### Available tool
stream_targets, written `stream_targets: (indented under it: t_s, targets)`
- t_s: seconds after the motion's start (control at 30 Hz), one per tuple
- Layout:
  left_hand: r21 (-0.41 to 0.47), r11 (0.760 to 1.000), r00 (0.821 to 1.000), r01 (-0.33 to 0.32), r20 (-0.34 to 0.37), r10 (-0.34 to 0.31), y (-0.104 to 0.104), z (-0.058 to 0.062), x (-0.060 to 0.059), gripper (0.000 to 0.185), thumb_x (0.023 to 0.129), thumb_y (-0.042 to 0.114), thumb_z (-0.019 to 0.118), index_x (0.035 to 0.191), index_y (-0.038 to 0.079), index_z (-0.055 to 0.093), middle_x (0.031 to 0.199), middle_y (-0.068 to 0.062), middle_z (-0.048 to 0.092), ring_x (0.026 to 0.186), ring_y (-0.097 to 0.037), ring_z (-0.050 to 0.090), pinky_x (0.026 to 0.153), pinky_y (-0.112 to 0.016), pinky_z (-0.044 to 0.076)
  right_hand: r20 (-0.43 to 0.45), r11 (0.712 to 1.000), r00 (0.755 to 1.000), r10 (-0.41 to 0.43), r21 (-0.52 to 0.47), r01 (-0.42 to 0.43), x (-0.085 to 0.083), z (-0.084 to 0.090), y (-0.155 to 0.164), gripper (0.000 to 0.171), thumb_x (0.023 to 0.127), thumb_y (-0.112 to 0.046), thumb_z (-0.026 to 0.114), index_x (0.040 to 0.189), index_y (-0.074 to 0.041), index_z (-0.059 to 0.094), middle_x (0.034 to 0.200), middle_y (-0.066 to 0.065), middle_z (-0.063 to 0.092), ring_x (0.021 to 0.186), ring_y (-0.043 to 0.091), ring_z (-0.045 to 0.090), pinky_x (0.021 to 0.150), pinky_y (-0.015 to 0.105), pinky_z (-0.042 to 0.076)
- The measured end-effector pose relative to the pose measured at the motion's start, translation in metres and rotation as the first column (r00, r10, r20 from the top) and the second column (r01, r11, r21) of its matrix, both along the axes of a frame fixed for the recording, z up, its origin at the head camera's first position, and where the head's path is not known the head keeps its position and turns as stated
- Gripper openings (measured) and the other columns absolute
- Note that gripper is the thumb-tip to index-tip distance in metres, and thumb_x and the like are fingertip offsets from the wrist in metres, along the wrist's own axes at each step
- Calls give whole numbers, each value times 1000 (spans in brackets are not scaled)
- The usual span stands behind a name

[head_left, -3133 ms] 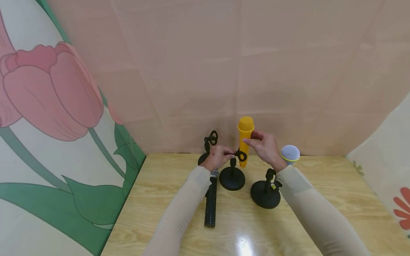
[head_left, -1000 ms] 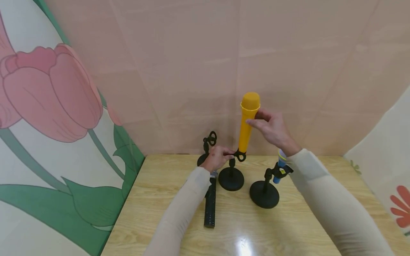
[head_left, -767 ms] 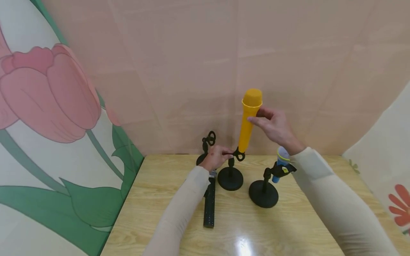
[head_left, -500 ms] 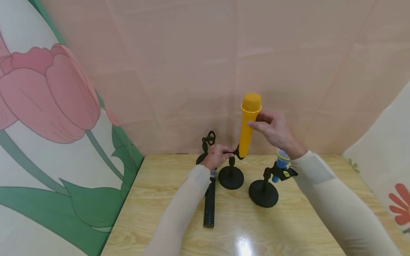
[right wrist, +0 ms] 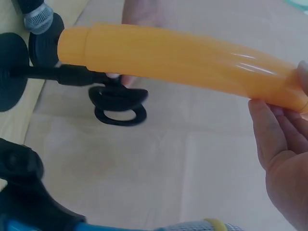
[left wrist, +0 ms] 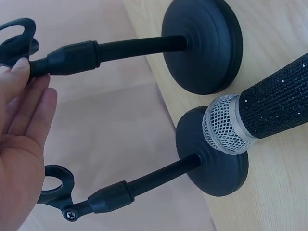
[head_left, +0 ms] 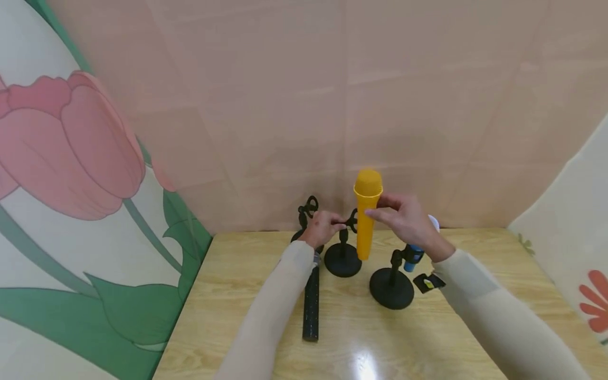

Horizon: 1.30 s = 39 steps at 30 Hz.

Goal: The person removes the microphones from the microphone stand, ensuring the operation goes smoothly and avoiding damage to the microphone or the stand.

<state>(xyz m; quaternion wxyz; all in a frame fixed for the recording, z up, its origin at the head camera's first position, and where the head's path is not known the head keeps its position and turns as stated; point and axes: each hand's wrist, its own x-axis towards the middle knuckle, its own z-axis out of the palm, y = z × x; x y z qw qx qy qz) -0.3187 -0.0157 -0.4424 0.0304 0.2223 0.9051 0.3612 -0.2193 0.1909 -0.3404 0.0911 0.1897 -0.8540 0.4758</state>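
Observation:
My right hand (head_left: 412, 226) pinches a yellow microphone (head_left: 366, 227) just below its head, thumb on the near side. The microphone stands almost upright, its lower end pointing down at the table. With thumb and fingertips my left hand (head_left: 325, 227) grips the top of the middle black microphone stand (head_left: 343, 260), right at its clip. In the left wrist view the thumb presses below the ring-shaped clip (left wrist: 18, 45). The right wrist view has the microphone's handle (right wrist: 168, 55) alongside the clip (right wrist: 120, 103), outside its ring.
Behind my left hand is another stand (head_left: 310, 206) with a bare clip. A sparkly black microphone (head_left: 311, 311) lies in front. To the right, a third stand (head_left: 391, 288) holds a blue microphone (head_left: 409, 265), partly hidden by my right wrist. A pink-beige sheet (head_left: 266, 116) backs the wooden table (head_left: 228, 295).
My right hand raised the yellow microphone until its lower end met the clip, then brought it down to the clip's right side. My left hand keeps its grip, the clip now turned upward.

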Motion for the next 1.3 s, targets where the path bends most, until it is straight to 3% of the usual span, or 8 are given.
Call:
stream_targets:
  t_s: [0.27,0.43,0.87,1.03,1.17,1.3]
  targets:
    - [26,1000,1000,7,-8,-6,-2,-1,0,23,93,17,70,113,10,77,101,1,74,81,-8,63,77,-21,55,-3,1000,1000,20,5,-20,16,-13,-3,31,95,-18,72,118,1,70,110,15,73,106,35,66,93,57,51]
    - [22,1000,1000,4,-5,-4,-2,3,-3,25,93,15,69,117,11,76,107,0,74,80,-10,60,71,-19,54,18,998,1000,-15,56,14,27,-20,-3,31,93,-24,74,115,-2,72,109,13,74,106,34,66,90,57,52]
    - [-25,1000,1000,6,4,-6,3,10,-5,31,96,4,66,125,12,71,121,-5,70,98,-11,68,79,-20,55,87,1000,996,-11,-9,12,46,-49,-2,30,92,-20,75,115,-1,72,108,11,73,105,32,66,95,60,48]
    - [4,1000,1000,5,2,-5,5,8,-5,33,97,-2,62,127,10,69,127,-8,67,108,-16,68,78,-20,55,130,1000,991,-22,-19,24,53,-62,-5,34,92,-21,74,118,0,70,110,12,73,100,29,68,87,45,56]
    - [-26,1000,998,-7,-61,6,7,6,-9,31,97,2,64,126,10,70,126,-8,68,109,-18,68,79,-22,55,139,999,990,-14,-31,18,56,-73,-7,32,92,-19,74,118,0,70,110,12,73,96,25,69,79,28,56]
    - [-34,999,998,-39,-59,37,11,5,-12,30,97,1,64,125,9,71,127,-8,68,111,-18,66,86,-27,55,125,999,992,-13,-41,18,58,-82,-8,30,91,-18,75,115,-1,72,108,10,74,95,23,68,78,28,56]
